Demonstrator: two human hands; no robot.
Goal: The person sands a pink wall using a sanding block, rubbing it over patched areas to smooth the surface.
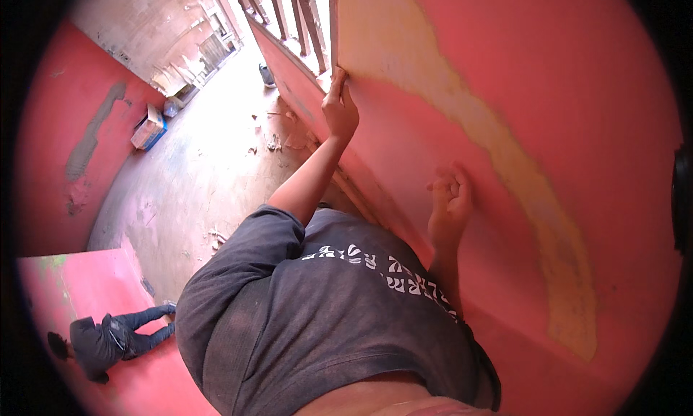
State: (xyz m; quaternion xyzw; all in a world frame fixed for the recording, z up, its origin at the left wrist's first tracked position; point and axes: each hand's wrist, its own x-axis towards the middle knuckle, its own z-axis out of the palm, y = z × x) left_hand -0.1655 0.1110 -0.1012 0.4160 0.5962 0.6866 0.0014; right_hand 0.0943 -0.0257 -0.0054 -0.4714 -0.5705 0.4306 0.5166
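My left hand (340, 110) is raised to the lower corner of a barred window opening (303, 32), its fingertips at the edge of the red painted wall (541, 91). Whether something small is between those fingers I cannot tell. Lower and to the right, my right hand (450, 191) is close to the same wall with its fingers loosely bent and apart, and nothing shows in it. A curved yellowish unpainted or filled band (503, 151) runs down the wall from beside the window, to the right of both hands.
Debris (273, 141) lies on the floor (178, 183) below the window. A cardboard box (150, 128) stands by the opposite red wall (48, 145), which bears a grey plaster patch (92, 134). Another person (103, 343) in dark clothes is at the lower left, near a pink wall.
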